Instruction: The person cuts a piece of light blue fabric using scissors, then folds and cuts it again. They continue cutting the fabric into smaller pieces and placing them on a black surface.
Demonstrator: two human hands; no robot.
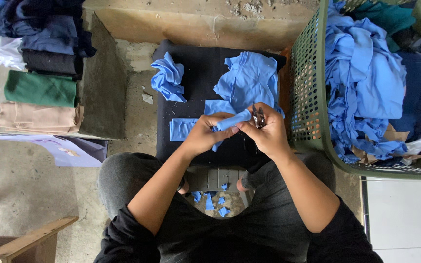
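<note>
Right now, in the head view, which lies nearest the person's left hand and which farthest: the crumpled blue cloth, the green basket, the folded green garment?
From the left hand:
1. Crumpled blue cloth, just above it on the black surface.
2. Green basket, off to the right.
3. Folded green garment, far left in the stack.

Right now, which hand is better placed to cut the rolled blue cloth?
The right hand, probably. It already holds the scissors beside the rolled blue cloth. The left hand grips the cloth and has no tool.

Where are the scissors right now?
In the head view, the scissors are in the right hand, just right of centre, beside the rolled blue cloth, above the black pad.
</note>
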